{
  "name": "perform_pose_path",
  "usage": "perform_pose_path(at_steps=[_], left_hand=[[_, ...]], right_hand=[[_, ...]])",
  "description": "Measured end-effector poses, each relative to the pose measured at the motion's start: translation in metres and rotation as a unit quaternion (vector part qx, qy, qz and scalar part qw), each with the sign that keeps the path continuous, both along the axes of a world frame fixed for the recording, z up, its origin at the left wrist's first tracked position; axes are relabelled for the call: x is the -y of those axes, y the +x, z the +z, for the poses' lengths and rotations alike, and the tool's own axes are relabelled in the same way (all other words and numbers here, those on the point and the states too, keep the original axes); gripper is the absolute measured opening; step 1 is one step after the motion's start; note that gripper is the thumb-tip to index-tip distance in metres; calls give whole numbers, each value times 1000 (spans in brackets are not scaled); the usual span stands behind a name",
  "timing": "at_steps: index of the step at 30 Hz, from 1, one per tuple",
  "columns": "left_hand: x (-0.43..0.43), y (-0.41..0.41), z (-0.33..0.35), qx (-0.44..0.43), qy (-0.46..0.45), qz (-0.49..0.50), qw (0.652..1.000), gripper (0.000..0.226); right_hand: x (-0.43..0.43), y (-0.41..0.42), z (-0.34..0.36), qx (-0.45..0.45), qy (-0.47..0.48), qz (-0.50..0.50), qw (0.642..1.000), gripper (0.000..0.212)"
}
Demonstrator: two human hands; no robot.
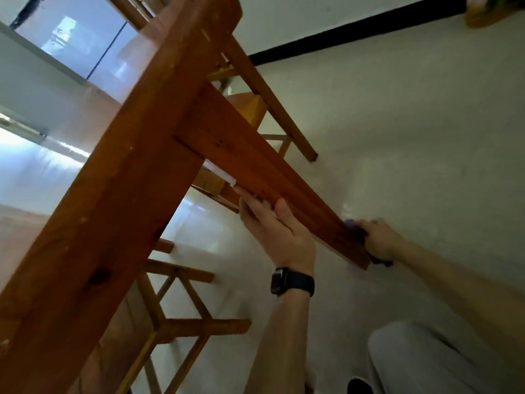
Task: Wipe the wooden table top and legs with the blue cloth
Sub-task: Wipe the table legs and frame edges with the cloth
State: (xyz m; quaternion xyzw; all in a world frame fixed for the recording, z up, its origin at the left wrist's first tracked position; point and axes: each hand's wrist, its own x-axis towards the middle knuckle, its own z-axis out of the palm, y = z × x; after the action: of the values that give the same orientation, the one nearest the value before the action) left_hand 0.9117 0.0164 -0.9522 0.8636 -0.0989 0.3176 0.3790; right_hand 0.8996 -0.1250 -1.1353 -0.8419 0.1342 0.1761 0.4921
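The wooden counter (119, 172) is filling the tilted view, its leg (255, 166) slanting to the pale floor (397, 137). The left hand (275, 231) is closing its grip round that leg. The right hand (380, 240) is gripping the blue cloth (352, 226) against the leg's foot.

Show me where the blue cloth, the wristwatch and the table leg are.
blue cloth (352, 226): head view, bunched part above the right hand's fingers.
wristwatch (279, 280): head view, its dark face.
table leg (270, 177): head view, mid-length of its front face.
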Motion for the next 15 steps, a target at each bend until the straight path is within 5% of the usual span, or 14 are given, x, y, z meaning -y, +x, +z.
perform_pose_path(at_steps=[3,7,10,15], left_hand=[[-1,-3,-15,-33,5,-13,999,66],[6,-10,-51,-104,-41,-46,993,68],[17,-8,-72,-90,-64,-56,992,65],[18,-9,-83,-58,-61,-60,995,66]], right_hand=[[27,-3,-20,-99,-18,9,995,39],[12,18,-10,100,86,-147,980,39],[-10,19,-28,112,124,-121,979,34],[12,-20,-100,-132,32,-31,990,26]])
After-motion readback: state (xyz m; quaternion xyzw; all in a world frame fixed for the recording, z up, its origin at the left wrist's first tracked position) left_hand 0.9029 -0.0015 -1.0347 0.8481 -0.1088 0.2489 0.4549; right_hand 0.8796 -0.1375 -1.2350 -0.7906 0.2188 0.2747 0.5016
